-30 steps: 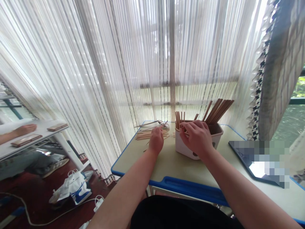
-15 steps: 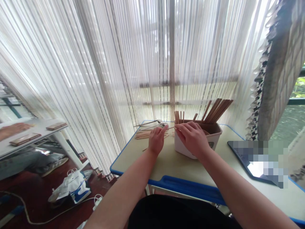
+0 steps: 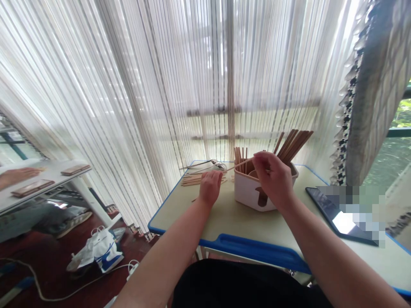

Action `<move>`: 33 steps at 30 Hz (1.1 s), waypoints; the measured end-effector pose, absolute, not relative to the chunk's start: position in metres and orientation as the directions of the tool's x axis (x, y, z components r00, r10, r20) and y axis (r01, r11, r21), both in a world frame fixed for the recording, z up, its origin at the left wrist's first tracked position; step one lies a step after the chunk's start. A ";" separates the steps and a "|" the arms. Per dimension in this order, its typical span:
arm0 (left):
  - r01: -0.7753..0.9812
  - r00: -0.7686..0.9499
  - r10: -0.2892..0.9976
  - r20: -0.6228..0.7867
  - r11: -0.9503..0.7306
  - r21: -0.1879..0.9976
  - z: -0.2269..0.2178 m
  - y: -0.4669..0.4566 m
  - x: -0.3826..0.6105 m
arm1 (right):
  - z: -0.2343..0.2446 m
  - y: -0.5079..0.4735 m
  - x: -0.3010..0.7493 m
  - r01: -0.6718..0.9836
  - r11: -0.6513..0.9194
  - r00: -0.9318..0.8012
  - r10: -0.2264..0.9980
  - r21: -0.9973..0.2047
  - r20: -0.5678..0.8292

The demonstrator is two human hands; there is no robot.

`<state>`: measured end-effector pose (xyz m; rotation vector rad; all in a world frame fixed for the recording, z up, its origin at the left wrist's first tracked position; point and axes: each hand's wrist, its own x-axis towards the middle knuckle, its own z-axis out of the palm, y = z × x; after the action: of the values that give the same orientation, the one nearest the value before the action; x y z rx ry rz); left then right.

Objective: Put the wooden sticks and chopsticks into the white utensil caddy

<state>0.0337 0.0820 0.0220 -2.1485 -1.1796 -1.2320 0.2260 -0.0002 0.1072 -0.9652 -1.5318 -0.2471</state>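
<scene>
The person's left hand [image 3: 210, 187] and right hand [image 3: 276, 177] pinch opposite ends of a slanting thin wooden stick [image 3: 238, 165] near a white container [image 3: 245, 190].

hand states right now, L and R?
Left hand: closed, fingers at the near end of a thin stick, apparently gripping it.
Right hand: closed, pinching the same stick's other end.
</scene>
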 end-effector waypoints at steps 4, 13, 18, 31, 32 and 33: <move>0.814 0.284 0.468 0.837 -0.579 0.047 0.022 0.079 0.035 | 0.104 -0.003 0.215 0.469 0.705 0.120 0.546 -0.532 0.829; 0.760 0.369 0.370 0.853 -0.648 -0.047 0.021 0.075 0.038 | 0.098 0.002 0.214 0.448 0.645 0.214 0.595 -0.619 0.775; 0.733 0.373 0.311 0.874 -0.676 -0.072 0.020 0.074 0.041 | 0.100 0.001 0.214 0.635 0.675 -0.032 0.510 -0.376 0.860; 0.930 0.211 0.759 0.616 -0.350 0.113 0.013 0.084 0.038 | 0.106 0.014 0.249 0.494 0.715 0.559 0.174 -0.494 0.811; 0.939 0.207 0.790 0.578 -0.326 0.108 0.013 0.085 0.038 | 0.105 0.016 0.251 0.520 0.696 0.551 0.169 -0.495 0.817; 0.947 0.205 0.815 0.542 -0.305 0.101 0.012 0.086 0.038 | 0.104 0.018 0.253 0.550 0.676 0.535 0.166 -0.490 0.828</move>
<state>0.0380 0.0857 0.0123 -2.2273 -1.6737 -0.7498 0.2532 0.0182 0.1045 -0.8266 -1.0050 -0.2629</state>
